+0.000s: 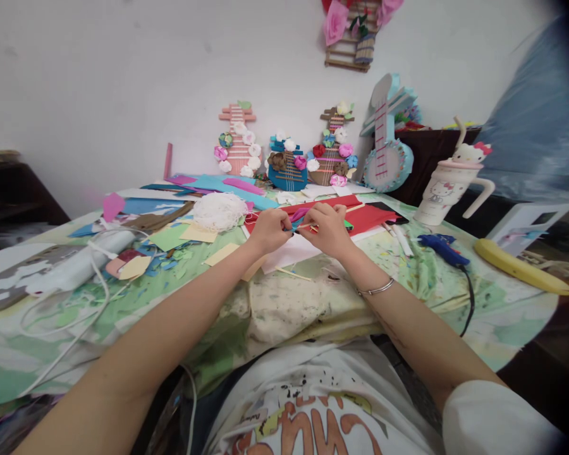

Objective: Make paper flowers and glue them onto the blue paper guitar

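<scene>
Above the middle of the table, my left hand (271, 231) and my right hand (329, 229) almost meet, fingers pinched. A small blue and purple crepe paper piece (298, 218) shows between the fingertips, with a thin pale stick (306, 225) by it. Which fingers grip which of these is partly hidden. Under and behind the hands lie red paper (367, 219) and a white sheet (294, 253). Part of a small green item (348, 225) shows beside my right hand. A ball of white string (220, 211) sits left of my left hand.
Lute-shaped flowered crafts (288, 170) lean against the back wall. To the right are a blue glue gun (443, 249), a banana (521, 266) and a tumbler (448, 189). A white power strip (83, 262) with trailing cords and paper scraps (168, 236) lie on the left.
</scene>
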`<state>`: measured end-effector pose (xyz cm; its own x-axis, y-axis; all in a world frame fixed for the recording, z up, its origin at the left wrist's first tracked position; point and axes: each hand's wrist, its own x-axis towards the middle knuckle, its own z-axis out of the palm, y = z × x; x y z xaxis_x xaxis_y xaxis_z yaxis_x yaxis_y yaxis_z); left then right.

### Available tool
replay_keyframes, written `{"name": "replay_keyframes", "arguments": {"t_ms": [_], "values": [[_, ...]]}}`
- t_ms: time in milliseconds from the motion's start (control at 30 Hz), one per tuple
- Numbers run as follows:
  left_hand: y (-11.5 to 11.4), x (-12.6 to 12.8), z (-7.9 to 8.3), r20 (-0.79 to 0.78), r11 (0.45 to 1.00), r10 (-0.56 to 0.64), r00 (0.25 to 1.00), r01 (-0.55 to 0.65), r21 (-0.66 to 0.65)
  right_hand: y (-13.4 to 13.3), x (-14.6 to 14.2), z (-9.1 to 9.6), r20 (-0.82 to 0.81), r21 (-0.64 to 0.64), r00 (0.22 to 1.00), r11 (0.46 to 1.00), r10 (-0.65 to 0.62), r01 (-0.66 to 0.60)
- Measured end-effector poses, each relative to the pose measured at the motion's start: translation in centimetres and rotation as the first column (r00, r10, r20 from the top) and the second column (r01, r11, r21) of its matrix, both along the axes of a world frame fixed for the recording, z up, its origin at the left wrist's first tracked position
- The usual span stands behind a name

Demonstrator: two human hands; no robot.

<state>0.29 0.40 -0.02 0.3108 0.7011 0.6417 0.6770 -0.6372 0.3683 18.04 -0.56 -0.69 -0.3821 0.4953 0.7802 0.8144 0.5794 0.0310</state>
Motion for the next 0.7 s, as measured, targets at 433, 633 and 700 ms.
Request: {"name": "replay_keyframes", "arguments": {"t_ms": [433,633,700], "values": [[-0.26,0.03,0.14,0.004,1.0,-0.003,1.0,0.003,-0.009,0.05,0.07,-0.06,-0.014,-0.003,1.0,1.0,0.013,-0.013],[-0.19,0.05,0.08,-0.006,1.0,0.01,1.0,-0.01,-0.01,0.04,0.06,-0.12,-0.021,0.0,1.0,1.0,0.014,-0.014],[-0.29,0.08,0.14,-0.008,1.0,0.014,1.0,-0.014,-0.02,0.0,0.02,-0.09,-0.017,-0.005,1.0,1.0,0.011,-0.011]]}}
